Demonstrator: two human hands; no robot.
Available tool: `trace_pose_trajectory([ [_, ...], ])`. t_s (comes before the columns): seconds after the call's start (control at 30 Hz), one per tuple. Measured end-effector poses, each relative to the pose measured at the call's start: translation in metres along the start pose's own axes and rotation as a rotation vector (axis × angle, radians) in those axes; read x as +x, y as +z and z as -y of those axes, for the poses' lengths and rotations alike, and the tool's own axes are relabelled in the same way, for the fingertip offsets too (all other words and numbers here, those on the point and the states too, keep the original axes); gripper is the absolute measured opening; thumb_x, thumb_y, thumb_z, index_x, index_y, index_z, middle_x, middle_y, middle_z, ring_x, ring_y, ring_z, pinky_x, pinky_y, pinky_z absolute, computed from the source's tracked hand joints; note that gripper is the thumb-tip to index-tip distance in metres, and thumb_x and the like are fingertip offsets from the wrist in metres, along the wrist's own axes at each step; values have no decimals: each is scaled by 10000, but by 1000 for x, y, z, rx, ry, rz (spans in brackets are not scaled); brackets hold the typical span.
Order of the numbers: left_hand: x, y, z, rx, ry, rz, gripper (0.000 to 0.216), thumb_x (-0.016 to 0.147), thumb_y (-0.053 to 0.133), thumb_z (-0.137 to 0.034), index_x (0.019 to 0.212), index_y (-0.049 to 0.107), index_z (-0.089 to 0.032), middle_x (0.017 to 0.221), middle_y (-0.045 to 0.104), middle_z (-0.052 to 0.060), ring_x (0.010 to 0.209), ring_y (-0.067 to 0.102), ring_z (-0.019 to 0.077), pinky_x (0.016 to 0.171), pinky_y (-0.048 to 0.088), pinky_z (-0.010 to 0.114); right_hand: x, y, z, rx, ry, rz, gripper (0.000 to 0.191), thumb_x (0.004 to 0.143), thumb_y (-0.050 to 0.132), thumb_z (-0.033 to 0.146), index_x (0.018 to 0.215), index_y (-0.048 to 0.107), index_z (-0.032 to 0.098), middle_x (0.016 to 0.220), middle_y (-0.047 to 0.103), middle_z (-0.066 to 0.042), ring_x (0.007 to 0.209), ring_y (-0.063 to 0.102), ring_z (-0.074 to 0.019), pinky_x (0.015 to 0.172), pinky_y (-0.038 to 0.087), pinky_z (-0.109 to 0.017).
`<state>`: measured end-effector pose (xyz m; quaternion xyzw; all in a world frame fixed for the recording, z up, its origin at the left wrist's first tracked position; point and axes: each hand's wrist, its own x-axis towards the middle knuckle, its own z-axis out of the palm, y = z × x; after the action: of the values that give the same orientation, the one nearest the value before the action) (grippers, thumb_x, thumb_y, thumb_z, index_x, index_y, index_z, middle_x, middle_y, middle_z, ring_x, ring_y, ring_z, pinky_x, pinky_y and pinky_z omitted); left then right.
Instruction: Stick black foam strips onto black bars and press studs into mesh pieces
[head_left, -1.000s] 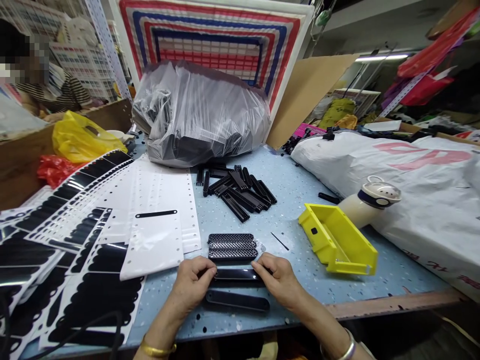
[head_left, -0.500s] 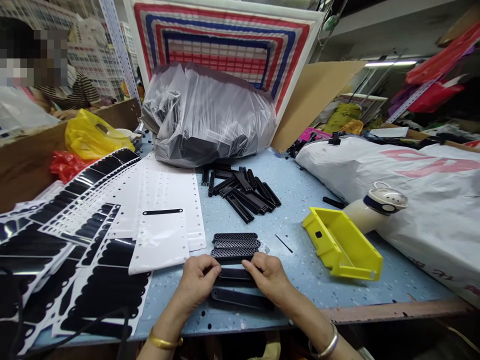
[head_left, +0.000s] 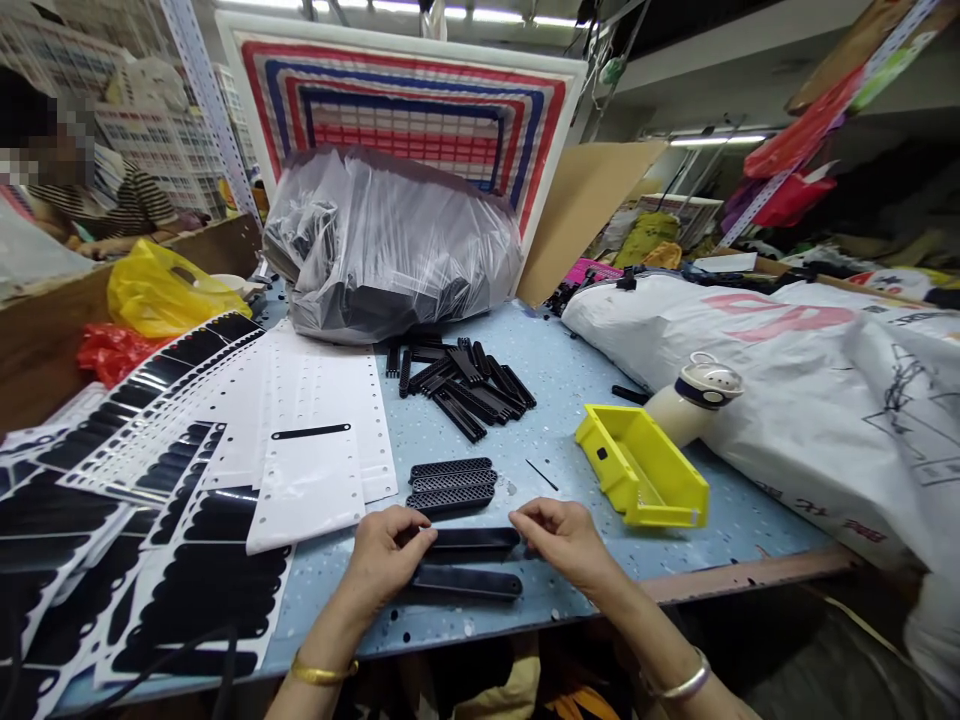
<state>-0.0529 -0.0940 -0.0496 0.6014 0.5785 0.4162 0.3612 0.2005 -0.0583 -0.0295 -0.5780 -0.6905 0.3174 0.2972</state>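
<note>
My left hand (head_left: 386, 560) is closed, its fingers pinching the left end of a long glossy black plastic strip (head_left: 472, 539) on the blue table (head_left: 570, 380). My right hand (head_left: 561, 538) is curled at the strip's right end, thumb and fingertips pinched just beside it. A second black strip (head_left: 465, 583) lies flat right below the first. Just beyond my hands lie three black perforated pieces (head_left: 450, 485), side by side.
White backing sheets with black stickers (head_left: 187, 500) cover the left. A pile of black parts (head_left: 465, 385) and a grey plastic bag (head_left: 390, 240) sit behind. A yellow bin (head_left: 641, 465), a white bottle (head_left: 690, 400) and a big white sack (head_left: 787, 380) are right. Another person (head_left: 90, 190) sits far left.
My right hand has slid a little to the right, off the strip's end. The view has shifted slightly; the left hand stays on the strip.
</note>
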Motion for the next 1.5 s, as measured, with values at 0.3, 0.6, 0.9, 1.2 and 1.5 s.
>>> trace_pose_trajectory([
  [0.3, -1, 0, -5, 283, 107, 29, 191, 793, 603, -270, 716, 750, -177, 705, 731, 77, 664, 666, 222, 641, 474, 307, -1, 24, -3, -67, -82, -38, 581, 829, 458, 633, 446, 266, 241, 409, 357, 33, 451, 371, -121, 476, 300, -267],
  [0.6, 9, 19, -40, 719, 336, 210, 198, 902, 559, -244, 865, 740, -170, 859, 742, 101, 824, 677, 253, 744, 486, 342, -6, 12, -3, -23, -116, 75, 450, 908, 389, 478, 618, 610, 215, 537, 629, -17, 567, 615, -184, 569, 447, -270],
  [0.9, 21, 26, -48, 822, 274, 345, 341, 960, 485, -257, 737, 724, -157, 764, 732, 97, 775, 668, 231, 732, 447, 323, -10, 18, -6, -79, -178, 104, 368, 893, 421, 362, 701, 694, 207, 716, 708, -61, 723, 647, -203, 684, 454, -295],
  [1.2, -31, -9, -30, 481, 216, 312, 465, 637, 768, -141, 1096, 701, -166, 1038, 742, 105, 950, 652, 302, 863, 457, 408, -32, -6, 1, -46, -113, 153, 367, 881, 449, 413, 831, 708, 158, 592, 607, -16, 535, 549, -155, 543, 431, -268],
  [1.5, -30, -1, -28, 460, 208, 292, 436, 614, 674, -63, 1038, 711, -159, 986, 744, 114, 931, 648, 319, 865, 476, 474, -45, 5, 8, -201, -24, 223, 482, 656, 672, 231, 1130, 695, 144, 821, 689, -56, 658, 604, -176, 645, 499, -290],
])
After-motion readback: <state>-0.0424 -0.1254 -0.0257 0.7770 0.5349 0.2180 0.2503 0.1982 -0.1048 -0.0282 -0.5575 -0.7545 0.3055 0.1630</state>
